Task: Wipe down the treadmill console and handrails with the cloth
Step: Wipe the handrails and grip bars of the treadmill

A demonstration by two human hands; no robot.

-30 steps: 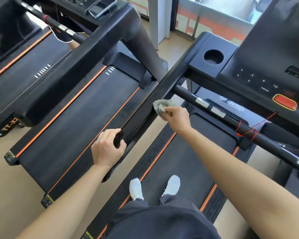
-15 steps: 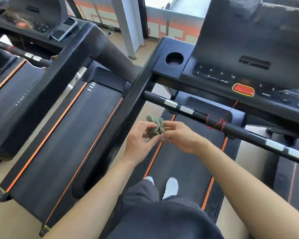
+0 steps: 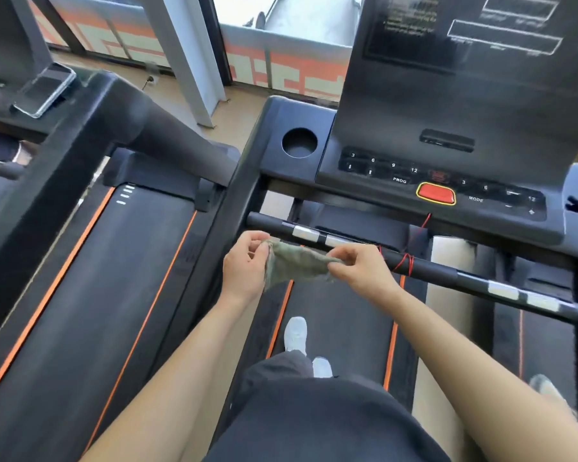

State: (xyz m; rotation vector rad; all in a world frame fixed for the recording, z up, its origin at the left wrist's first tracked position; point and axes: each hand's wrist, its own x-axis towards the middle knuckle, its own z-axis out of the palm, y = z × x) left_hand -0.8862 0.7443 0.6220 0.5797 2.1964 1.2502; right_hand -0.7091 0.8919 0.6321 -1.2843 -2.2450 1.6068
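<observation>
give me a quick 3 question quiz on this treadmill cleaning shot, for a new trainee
1. True or false: only the right hand holds the crumpled grey-green cloth.
2. The thin red cord is: A) wound round the black horizontal handrail bar; B) draped over the cloth; C) held in the right hand.
3. Which word is printed just left of the red oval button?

Key: 1 false, the left hand pinches the cloth too; 2 A; 3 PROG.
</observation>
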